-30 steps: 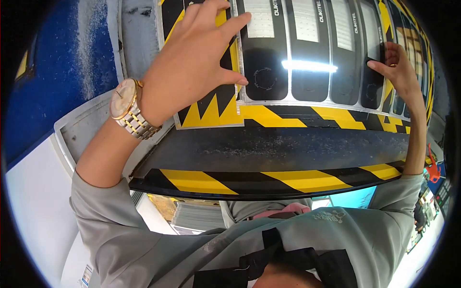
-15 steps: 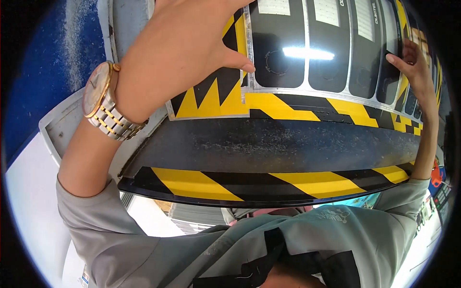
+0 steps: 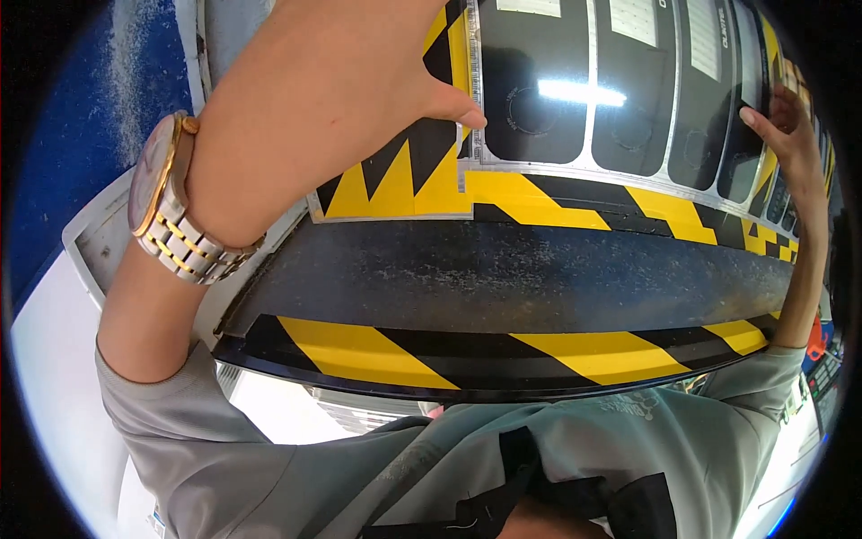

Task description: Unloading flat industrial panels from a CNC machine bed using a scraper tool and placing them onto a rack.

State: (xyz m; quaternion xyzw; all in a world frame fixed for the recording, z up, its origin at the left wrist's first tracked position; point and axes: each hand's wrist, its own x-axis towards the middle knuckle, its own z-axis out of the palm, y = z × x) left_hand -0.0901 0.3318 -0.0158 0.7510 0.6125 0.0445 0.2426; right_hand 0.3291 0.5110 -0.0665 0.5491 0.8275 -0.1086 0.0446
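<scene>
The watch (image 3: 162, 193) is on the wrist of the left hand (image 3: 337, 99), whose thumb stands wide beside the left edge of the sheet (image 3: 633, 121); the fingers are cut off above, so I cannot tell if it grips; the sheet lies between both hands, and uneven pressing may turn it crooked against the striped tape (image 3: 660, 211); pale specks on the table (image 3: 503, 269), below the hands, might scratch it if it slides there; the right hand (image 3: 783, 135) is narrow at the sheet's right side, pinching or only touching, I cannot tell; a one-sided pull could bend this side.
</scene>
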